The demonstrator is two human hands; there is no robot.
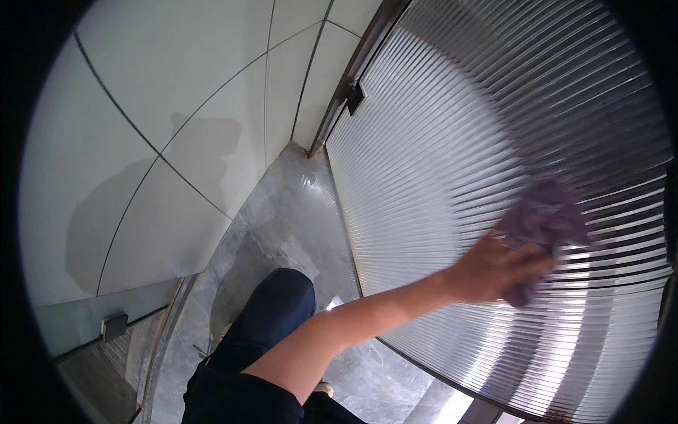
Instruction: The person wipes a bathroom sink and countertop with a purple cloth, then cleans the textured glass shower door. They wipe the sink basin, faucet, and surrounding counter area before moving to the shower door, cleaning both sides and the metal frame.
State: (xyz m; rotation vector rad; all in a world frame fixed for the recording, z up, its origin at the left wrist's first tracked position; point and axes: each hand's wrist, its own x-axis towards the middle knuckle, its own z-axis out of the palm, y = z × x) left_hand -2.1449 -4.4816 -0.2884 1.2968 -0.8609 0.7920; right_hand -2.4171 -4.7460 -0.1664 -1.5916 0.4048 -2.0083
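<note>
My left hand reaches to the right and grips a crumpled purple cloth. It holds the cloth against a ribbed glass panel. Both hand and cloth are slightly blurred, and the cloth hides part of the fingers. The forearm crosses in front of the lower part of the glass. My right hand is out of view.
Large pale wall tiles rise on the left. A dark metal frame with a black bracket edges the glass. Below are grey marble-look flooring and my bent knee. A clamp grips another glass pane at lower left.
</note>
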